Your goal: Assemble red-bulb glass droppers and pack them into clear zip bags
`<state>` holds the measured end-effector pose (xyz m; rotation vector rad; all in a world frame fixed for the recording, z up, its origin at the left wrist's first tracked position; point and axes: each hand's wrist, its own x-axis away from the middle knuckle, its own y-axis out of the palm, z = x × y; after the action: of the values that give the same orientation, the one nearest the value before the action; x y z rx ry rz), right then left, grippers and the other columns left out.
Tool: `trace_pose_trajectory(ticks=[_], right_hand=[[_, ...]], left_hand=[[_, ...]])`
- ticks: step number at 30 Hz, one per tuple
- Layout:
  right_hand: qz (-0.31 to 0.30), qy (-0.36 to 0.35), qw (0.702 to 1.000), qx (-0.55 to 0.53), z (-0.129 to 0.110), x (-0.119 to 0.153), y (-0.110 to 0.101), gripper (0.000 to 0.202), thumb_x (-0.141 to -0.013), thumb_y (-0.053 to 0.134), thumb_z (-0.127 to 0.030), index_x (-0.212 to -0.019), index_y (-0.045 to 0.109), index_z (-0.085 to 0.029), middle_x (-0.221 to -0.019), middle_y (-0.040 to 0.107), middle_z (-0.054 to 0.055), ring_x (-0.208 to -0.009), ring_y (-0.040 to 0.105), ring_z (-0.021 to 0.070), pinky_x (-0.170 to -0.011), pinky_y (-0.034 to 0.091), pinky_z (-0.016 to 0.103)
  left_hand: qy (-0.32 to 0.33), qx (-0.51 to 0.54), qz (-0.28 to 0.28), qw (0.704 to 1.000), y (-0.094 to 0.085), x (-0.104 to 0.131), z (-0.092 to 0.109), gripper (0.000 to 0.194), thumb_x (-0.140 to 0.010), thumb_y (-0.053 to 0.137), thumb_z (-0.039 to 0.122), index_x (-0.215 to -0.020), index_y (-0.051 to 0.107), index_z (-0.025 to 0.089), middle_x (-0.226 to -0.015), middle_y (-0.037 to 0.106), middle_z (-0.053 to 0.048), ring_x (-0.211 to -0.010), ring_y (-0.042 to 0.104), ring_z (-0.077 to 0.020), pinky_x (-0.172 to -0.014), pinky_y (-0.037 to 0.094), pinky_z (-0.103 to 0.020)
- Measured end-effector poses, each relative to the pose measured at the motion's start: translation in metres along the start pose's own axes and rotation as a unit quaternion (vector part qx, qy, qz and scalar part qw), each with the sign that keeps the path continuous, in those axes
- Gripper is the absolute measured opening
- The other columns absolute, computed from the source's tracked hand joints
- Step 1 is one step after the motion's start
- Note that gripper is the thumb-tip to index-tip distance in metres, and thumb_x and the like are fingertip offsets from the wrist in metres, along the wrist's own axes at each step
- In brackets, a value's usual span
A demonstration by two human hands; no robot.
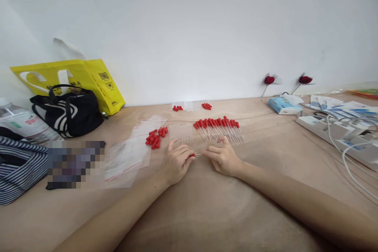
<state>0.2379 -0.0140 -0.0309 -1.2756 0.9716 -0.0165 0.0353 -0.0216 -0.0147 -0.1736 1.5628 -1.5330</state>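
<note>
My left hand (pixel 178 162) pinches a red rubber bulb (pixel 192 155) between thumb and fingers. My right hand (pixel 222 159) is closed on a thin clear dropper tube (pixel 198 155), whose end meets the bulb between the two hands. Just beyond my right hand lies a row of droppers (pixel 218 128) with red bulbs on top, side by side. Loose clear tubes (pixel 180 133) rest behind my left hand. To their left is a small heap of red bulbs (pixel 153 138). Whether the tube sits inside the bulb is hidden by my fingers.
Clear plastic bags (pixel 126 159) lie left of my hands. Further left are a black bag (pixel 69 112), a yellow bag (pixel 110 86) and a large bottle (pixel 20 120). By the wall sits a bag of bulbs and tubes (pixel 190 106). Right stand tissues (pixel 284 105) and power strips (pixel 339 134) with cables.
</note>
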Motion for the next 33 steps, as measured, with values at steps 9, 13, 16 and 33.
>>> trace_pose_trajectory(ticks=[9, 13, 16, 33], right_hand=[[0.068, -0.041, 0.996, 0.038, -0.004, -0.001, 0.000, 0.025, -0.080, 0.038, -0.010, -0.087, 0.060, -0.020, -0.068, 0.061, 0.001, -0.085, 0.053, 0.0159, -0.092, 0.016, 0.043], [0.111, -0.079, 0.990, 0.024, -0.001, -0.002, 0.005, 0.026, -0.078, 0.037, -0.007, -0.087, 0.058, -0.018, -0.070, 0.061, 0.002, -0.094, 0.052, 0.0167, -0.096, 0.017, 0.048], [0.128, -0.098, 0.987, 0.017, -0.001, -0.003, 0.007, 0.024, -0.078, 0.037, -0.007, -0.086, 0.058, -0.016, -0.069, 0.061, 0.003, -0.091, 0.052, 0.0171, -0.096, 0.020, 0.049], [0.033, -0.022, 0.996, 0.080, -0.001, -0.005, 0.002, 0.019, -0.084, 0.044, -0.022, -0.091, 0.061, -0.021, -0.070, 0.059, 0.001, -0.074, 0.046, 0.0136, -0.082, 0.022, 0.037]], left_hand=[[0.089, -0.030, 0.051, 0.994, 0.003, -0.001, 0.000, 0.015, -0.085, 0.041, 0.016, -0.090, 0.055, 0.018, -0.090, 0.068, -0.002, -0.103, 0.055, -0.0189, -0.104, 0.001, -0.052], [0.102, -0.027, 0.071, 0.992, 0.004, -0.002, 0.000, 0.015, -0.084, 0.042, 0.015, -0.090, 0.055, 0.018, -0.090, 0.068, -0.003, -0.101, 0.057, -0.0186, -0.104, 0.001, -0.052], [0.096, -0.018, 0.077, 0.992, 0.004, -0.003, 0.002, 0.014, -0.084, 0.043, 0.015, -0.088, 0.056, 0.018, -0.088, 0.069, -0.002, -0.098, 0.058, -0.0181, -0.104, 0.001, -0.051], [0.043, -0.060, 0.019, 0.997, -0.001, -0.003, -0.011, 0.019, -0.085, 0.042, 0.020, -0.091, 0.059, 0.024, -0.098, 0.067, 0.002, -0.105, 0.052, -0.0200, -0.102, 0.002, -0.052]])
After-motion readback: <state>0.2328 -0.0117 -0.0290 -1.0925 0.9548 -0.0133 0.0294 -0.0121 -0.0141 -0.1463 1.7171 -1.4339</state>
